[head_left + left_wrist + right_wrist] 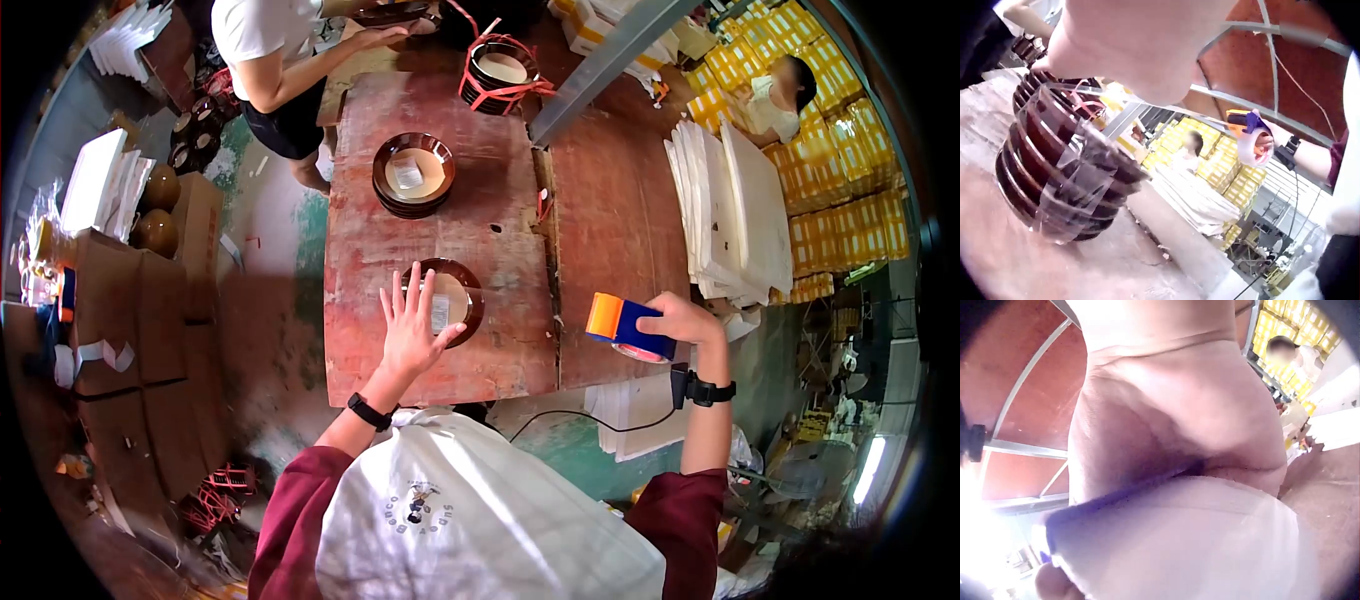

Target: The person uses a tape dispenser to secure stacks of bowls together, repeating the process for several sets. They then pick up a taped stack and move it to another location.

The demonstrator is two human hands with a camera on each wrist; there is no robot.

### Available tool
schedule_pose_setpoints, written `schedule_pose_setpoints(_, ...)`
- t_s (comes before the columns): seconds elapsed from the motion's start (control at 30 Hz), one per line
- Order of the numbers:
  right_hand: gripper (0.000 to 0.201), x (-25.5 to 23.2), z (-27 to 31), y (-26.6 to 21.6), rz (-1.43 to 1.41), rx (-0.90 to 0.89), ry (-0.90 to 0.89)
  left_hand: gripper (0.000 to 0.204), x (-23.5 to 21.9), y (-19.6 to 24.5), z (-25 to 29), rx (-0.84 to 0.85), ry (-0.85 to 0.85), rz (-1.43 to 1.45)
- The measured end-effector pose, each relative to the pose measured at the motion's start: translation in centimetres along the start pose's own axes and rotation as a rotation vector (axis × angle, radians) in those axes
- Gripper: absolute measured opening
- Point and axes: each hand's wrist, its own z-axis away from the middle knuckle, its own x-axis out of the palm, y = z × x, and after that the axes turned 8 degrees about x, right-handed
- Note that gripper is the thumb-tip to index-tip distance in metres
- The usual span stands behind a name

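My left hand (408, 338) lies with straight, spread fingers over the top of a stack of glossy brown bowls (472, 292) at the near part of the table. Clear tape (1079, 187) runs down the side of this stack in the left wrist view. Off to the right, my right hand (688, 322) grips a blue and orange tape dispenser (628, 322) above the table. A thin clear strip stretches between the stack and the dispenser. Close up in the right wrist view, the palm covers part of the dispenser and its tape roll (1191, 544).
Further back stand another bowl stack (415, 198) and a stack bound with red straps (490, 100). A grey metal post (605, 70) rises at the table (620, 200). White foam sheets (735, 220) lean on the right. One person (265, 50) stands far left; another sits near yellow boxes (850, 150).
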Motion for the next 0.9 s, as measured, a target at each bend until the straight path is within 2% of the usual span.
schedule_pose_setpoints(0.03, 0.047, 0.1, -0.6, 1.2, 0.009, -0.039, -0.015, 0.110, 0.9, -0.6, 0.0, 0.006, -0.028, -0.038)
schedule_pose_setpoints(0.17, 0.049, 0.6, -3.3, 5.2, 0.109, 0.015, 0.004, 0.119, 1.9, -0.5, 0.1, -0.021, -0.052, -0.133)
schedule_pose_setpoints(0.27, 0.051, 2.1, -6.9, 9.5, -0.017, -0.034, 0.013, 0.120, 2.4, -0.3, -0.1, -0.025, -0.066, -0.203)
schedule_pose_setpoints(0.33, 0.052, 3.4, -10.9, 14.5, -0.058, -0.036, 0.028, 0.121, 2.6, -0.1, -0.2, -0.024, -0.084, -0.246)
schedule_pose_setpoints(0.4, 0.053, 5.3, -12.4, 15.4, -0.069, -0.044, 0.036, 0.121, 2.3, 0.4, -0.3, -0.020, -0.108, -0.284)
schedule_pose_setpoints(0.43, 0.054, 6.0, -13.2, 15.7, -0.058, -0.024, 0.023, 0.119, 2.2, 0.8, -0.3, 0.000, -0.093, -0.290)
schedule_pose_setpoints(0.53, 0.056, 7.1, -13.8, 15.4, -0.138, 0.010, -0.024, 0.111, 1.5, 2.4, 0.4, 0.252, -0.271, -0.337)
schedule_pose_setpoints(0.7, 0.062, 7.6, -15.1, 17.2, -0.196, -0.012, 0.009, 0.082, 4.3, 1.4, 0.8, 0.301, -0.176, -0.347)
schedule_pose_setpoints(0.83, 0.066, 7.7, -15.2, 17.5, -0.151, 0.002, 0.083, 0.075, 4.3, 1.2, 0.3, 0.296, -0.126, -0.348)
schedule_pose_setpoints(0.9, 0.067, 8.3, -16.6, 18.3, -0.251, 0.000, 0.068, 0.073, 3.5, 1.3, -0.9, 0.265, -0.156, -0.324)
